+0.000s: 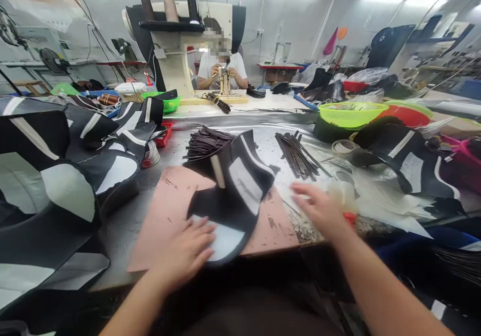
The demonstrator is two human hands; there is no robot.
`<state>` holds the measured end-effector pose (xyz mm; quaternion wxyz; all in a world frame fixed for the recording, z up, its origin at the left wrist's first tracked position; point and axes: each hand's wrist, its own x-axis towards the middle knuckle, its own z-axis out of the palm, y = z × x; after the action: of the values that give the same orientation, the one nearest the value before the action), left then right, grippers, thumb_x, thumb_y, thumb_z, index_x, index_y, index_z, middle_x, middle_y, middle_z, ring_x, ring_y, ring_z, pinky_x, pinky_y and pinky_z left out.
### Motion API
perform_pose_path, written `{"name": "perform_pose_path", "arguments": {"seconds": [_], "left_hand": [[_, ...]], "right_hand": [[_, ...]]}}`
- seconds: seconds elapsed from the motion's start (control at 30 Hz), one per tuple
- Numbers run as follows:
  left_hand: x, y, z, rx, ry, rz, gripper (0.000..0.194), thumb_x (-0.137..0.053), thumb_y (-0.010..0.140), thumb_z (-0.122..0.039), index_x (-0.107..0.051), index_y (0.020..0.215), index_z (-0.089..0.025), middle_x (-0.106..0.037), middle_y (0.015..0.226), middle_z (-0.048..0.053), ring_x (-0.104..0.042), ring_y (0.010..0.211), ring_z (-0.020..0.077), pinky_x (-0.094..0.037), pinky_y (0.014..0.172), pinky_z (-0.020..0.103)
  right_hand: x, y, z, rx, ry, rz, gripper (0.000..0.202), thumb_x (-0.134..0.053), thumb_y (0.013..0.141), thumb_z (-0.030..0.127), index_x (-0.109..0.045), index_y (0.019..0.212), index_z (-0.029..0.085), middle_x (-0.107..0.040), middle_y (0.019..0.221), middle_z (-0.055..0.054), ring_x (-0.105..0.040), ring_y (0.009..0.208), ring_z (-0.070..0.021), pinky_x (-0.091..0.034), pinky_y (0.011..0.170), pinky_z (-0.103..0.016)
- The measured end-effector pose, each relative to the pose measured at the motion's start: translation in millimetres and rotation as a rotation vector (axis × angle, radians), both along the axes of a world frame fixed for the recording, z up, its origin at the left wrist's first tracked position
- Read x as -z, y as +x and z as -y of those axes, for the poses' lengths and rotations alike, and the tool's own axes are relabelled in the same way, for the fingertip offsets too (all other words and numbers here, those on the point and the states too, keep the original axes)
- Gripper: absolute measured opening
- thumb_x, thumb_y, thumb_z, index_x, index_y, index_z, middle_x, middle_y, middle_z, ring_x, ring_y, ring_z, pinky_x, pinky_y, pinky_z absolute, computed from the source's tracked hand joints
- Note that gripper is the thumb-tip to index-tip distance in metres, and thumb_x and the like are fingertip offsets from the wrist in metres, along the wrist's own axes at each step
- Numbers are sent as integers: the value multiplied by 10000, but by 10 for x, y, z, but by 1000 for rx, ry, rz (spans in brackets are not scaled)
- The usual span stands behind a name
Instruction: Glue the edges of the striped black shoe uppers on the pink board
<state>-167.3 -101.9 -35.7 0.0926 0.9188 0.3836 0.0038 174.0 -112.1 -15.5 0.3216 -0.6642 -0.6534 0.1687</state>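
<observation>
A black shoe-upper piece (205,203) with white patches lies on a pink board (158,226) in front of me. My left hand (184,251) rests on its lower left part, by the white toe patch (225,241), fingers spread and flat. Slightly blurred, my right hand (315,203) is held out to the right of the piece, apart from it, with its fingers stretched and nothing visible in them. Just beyond that hand is a bundle of dark thin strips (298,155). A second pile of dark strips (206,143) lies behind the upper piece, partly covered by it.
More black upper pieces (45,191) are heaped on the left, others (406,155) on the right. Whitish sheets (391,196) and a yellow-green basket (349,113) stand to the right. Across the table, a person (233,70) sits behind a sewing machine (173,55).
</observation>
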Motion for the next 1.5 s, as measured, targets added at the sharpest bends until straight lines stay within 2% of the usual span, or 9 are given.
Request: {"name": "perform_pose_path", "arguments": {"seconds": [0.17, 0.3, 0.37, 0.5, 0.67, 0.83, 1.03, 1.27, 1.5], "left_hand": [[-160, -503, -111, -293, 429, -19, 300, -402, 856, -367, -649, 832, -199, -692, 948, 74, -580, 1015, 335, -411, 879, 571], [-343, 242, -11, -203, 691, 254, 228, -421, 850, -202, -643, 821, -157, -679, 903, 102, -624, 861, 212, -487, 803, 346], [-358, 780, 0, -12, 570, 271, 258, -410, 855, -193, -631, 984, -166, -636, 1089, 103, -578, 1021, 208, -457, 894, 335], [-288, 1352, -229, -58, 128, -13, 504, -486, 804, -309, -475, 1257, -88, -308, 1411, 202, -261, 1308, 350, -284, 1045, 503], [-316, 1151, -579, 3, -252, -85, 474, -501, 736, -218, -542, 1206, -171, -372, 1398, 124, -266, 1321, 263, -256, 1078, 396], [-312, 1104, -559, -52, -199, 8, 437, -608, 712, -419, -620, 1070, -170, -468, 1316, 133, -417, 1226, 284, -354, 1022, 406], [-214, 1117, -517, -69, -248, -38, 670, -685, 654, -406, -478, 1267, -231, -333, 1425, 104, -248, 1326, 290, -227, 1090, 446], [-213, 1092, -516, -66, -260, -7, 661, -675, 657, -401, -482, 1267, -234, -342, 1420, 101, -225, 1332, 305, -208, 1087, 491], [-153, 1076, -513, -52, -234, 56, 641, -673, 655, -415, -498, 1248, -246, -377, 1400, 94, -252, 1319, 324, -232, 1069, 527]], "right_hand": [[30, 1067, -122, 594, -269, 363, 692, -518, 669, 653, -581, 1105, 119, -593, 1092, -217, -563, 973, -396, -452, 763, -507], [351, 1475, -265, 580, -424, 291, 673, -564, 550, 720, -642, 845, 120, -653, 821, -213, -613, 760, -374, -469, 643, -459], [436, 1537, -335, 592, -391, 178, 549, -584, 538, 696, -615, 672, 164, -645, 680, -164, -608, 659, -331, -464, 598, -429], [400, 1565, -320, 634, -355, -257, 399, -704, 460, 555, -528, 518, 201, -583, 513, -77, -551, 518, -246, -424, 470, -353], [231, 1440, -101, 572, 54, -1079, 545, -708, 391, 637, -562, 714, 222, -600, 634, -45, -438, 408, -123, -288, 316, -230], [112, 944, -159, 264, 276, -1436, 710, -776, 280, 652, -614, 835, 240, -627, 820, -35, -325, 399, -27, -264, 294, -158], [214, 376, -506, 209, 148, -1361, 502, -836, 375, 423, -600, 767, 216, -592, 673, 25, -476, 464, -69, -422, 375, -182], [293, 19, -880, 474, 261, -993, 667, -819, 350, 471, -543, 864, 147, -604, 771, -29, -588, 608, -168, -481, 377, -238], [247, -30, -893, 513, 280, -822, 664, -799, 388, 518, -519, 866, 152, -578, 760, -18, -586, 614, -182, -499, 376, -264]]}}
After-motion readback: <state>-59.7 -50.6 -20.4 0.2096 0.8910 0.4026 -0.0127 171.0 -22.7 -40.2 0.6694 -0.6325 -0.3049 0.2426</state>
